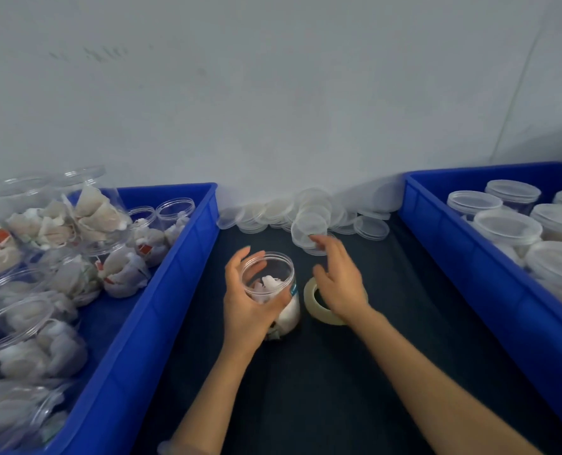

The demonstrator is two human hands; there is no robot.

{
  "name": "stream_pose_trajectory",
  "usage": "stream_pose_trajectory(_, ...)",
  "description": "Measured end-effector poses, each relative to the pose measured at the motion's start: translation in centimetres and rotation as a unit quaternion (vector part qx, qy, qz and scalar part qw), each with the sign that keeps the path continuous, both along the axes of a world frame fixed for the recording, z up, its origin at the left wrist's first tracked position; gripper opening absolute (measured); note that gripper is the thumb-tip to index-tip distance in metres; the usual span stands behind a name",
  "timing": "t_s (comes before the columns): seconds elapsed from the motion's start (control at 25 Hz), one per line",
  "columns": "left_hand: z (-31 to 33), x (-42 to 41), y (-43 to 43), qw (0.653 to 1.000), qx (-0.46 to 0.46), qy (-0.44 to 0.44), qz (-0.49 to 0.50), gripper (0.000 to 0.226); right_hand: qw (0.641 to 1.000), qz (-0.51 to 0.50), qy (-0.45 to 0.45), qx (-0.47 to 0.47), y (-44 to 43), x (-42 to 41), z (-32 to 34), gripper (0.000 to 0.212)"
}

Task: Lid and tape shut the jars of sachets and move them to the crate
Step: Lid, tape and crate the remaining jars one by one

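Reaching spread fingers for a clear round plastic lid, the right hand may scatter the lid pile; the left hand grips the open clear sachet jar.

On the dark tabletop are set a left crate, a right crate, loose lids, a tape roll, an open jar.
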State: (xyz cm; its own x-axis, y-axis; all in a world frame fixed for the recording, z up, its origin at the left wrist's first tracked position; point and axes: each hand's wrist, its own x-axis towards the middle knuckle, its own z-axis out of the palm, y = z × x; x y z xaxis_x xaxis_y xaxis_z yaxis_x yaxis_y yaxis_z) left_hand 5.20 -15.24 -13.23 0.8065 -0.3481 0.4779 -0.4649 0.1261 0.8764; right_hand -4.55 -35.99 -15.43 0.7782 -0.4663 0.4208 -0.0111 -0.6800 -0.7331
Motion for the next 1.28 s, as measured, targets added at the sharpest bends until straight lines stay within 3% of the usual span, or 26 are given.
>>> stream_pose_trajectory(0.08, -2.3, -3.5, -4.5, 0.999, 0.022, -0.024, -0.002, 0.083, 0.977, -0.056, 0.13, -0.157, -2.6, 2.3, 1.2, 0.05)
stream_pose_trajectory(0.2, -3.2, -3.9, -4.9, 1.0, -0.01, -0.011, 0.015, 0.08, 0.906, 0.013, 0.297, -0.303, -4.4, 5.6, 1.5, 0.055)
stream_pose_trajectory(0.28, -3.3, -2.5, -4.8, 1.0, -0.02, -0.006, 0.012, 0.078, 0.862, 0.032, 0.353, -0.362, -5.0, 6.9, 1.1, 0.054)
stream_pose_trajectory(0.36, -3.7, -3.7, -5.2, 1.0, -0.015, -0.011, 0.011, 0.078, 0.846, 0.007, 0.37, -0.385, -5.1, 7.1, 0.5, 0.05)
stream_pose_trajectory(0.56, -3.9, -3.0, -5.3, 1.0, -0.028, 0.002, 0.013, 0.076, 0.894, -0.096, 0.218, -0.379, -4.7, 6.0, -0.6, 0.027)
stream_pose_trajectory(0.76, -3.8, -3.2, -5.3, 1.0, -0.029, 0.003, 0.006, 0.076, 0.969, -0.142, 0.084, -0.186, -3.9, 4.0, 0.1, 0.007)
stream_pose_trajectory(0.84, -3.6, -3.3, -5.2, 1.0, -0.028, 0.004, 0.006, 0.077, 0.979, -0.149, 0.042, -0.129, -3.6, 3.5, 0.7, 0.017)
stream_pose_trajectory(0.96, -3.5, -3.5, -5.2, 0.999, -0.036, 0.008, -0.002, 0.076, 0.987, -0.121, 0.094, -0.057, -3.4, 2.2, 1.1, 0.031)
stream_pose_trajectory(1.08, -3.3, -3.6, -5.2, 0.999, -0.038, 0.014, -0.005, 0.077, 0.98, -0.064, 0.169, -0.081, -2.7, 0.8, -0.4, 0.036)
stream_pose_trajectory(1.28, -3.2, -3.7, -5.1, 0.999, -0.031, 0.022, -0.011, 0.079, 0.994, -0.034, 0.099, -0.042, -2.5, 0.2, -1.1, 0.033)
